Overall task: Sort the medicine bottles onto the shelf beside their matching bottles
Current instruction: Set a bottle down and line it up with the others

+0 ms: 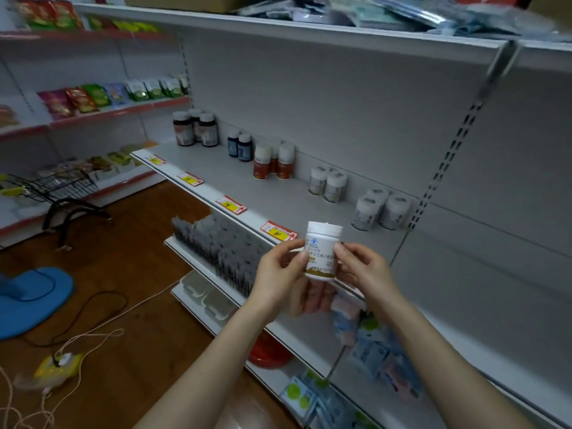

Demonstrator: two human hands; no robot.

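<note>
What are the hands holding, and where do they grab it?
A white medicine bottle, upright. The left hand pinches its labelled body on the left side, the right hand on the right side.

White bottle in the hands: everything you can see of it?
The white bottle is a small squat jar, plastic by its look, with a wide white cap on. Its label faces the camera: blue logo on top, dark print, gold-brown band at the bottom. It is about upright, held before the shelf edge. The left hand pinches its left side, the right hand its right.
</note>
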